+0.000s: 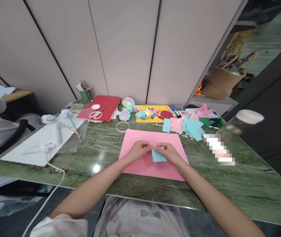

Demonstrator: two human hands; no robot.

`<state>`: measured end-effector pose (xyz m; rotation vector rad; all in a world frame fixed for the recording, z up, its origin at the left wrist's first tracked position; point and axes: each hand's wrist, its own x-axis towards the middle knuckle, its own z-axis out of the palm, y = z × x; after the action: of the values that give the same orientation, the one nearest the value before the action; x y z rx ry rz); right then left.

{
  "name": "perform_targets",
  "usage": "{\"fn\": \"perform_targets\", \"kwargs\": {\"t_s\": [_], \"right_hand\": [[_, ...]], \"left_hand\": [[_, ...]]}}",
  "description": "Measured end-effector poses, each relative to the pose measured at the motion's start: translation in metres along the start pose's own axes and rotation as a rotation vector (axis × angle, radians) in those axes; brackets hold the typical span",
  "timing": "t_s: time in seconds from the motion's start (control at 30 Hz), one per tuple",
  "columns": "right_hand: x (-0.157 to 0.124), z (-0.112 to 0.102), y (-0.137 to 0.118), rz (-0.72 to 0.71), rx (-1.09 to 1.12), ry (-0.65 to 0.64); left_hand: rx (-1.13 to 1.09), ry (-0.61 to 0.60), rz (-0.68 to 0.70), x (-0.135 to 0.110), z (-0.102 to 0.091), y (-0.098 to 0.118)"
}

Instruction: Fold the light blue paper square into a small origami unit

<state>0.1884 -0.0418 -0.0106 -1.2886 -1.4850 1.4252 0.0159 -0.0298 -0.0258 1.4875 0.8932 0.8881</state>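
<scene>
Above a pink sheet of paper [135,168], a light blue paper square [159,157] is held up. My right hand [169,151] grips its top edge, thumb across the front. At the upper left corner of the square, my left hand [140,149] is closed in a pinch; its fingertips meet the paper there, though the exact contact is too small to make out. Beyond the pink sheet lie more light blue paper pieces [192,127] and pink paper pieces [176,124], with small white scraps beside them.
White scissors [97,114] rest on a red folder [108,104]. Paper flowers [128,104] and a yellow sheet [140,108] with small pompoms stand at the back. A tape roll [123,126] lies nearer. A white device [50,135] with a cable is left; a lidded cup [241,121] stands right.
</scene>
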Motion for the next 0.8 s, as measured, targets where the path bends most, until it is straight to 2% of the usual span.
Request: {"fn": "perform_targets", "kwargs": {"t_s": [0.2,0.47,0.8], "right_hand": [[0.0001,0.0001,-0.0009,-0.007,-0.028,0.019],[-0.0013,0.001,-0.0022,-0.018,-0.036,-0.023],[0.0,0.0018,-0.002,-0.02,-0.052,0.03]], "left_hand": [[-0.027,0.024,-0.037,0.003,-0.0032,-0.0015],[-0.046,-0.003,-0.026,0.0021,-0.0002,-0.0003],[-0.085,0.011,-0.026,0.0,0.001,0.0011]]}}
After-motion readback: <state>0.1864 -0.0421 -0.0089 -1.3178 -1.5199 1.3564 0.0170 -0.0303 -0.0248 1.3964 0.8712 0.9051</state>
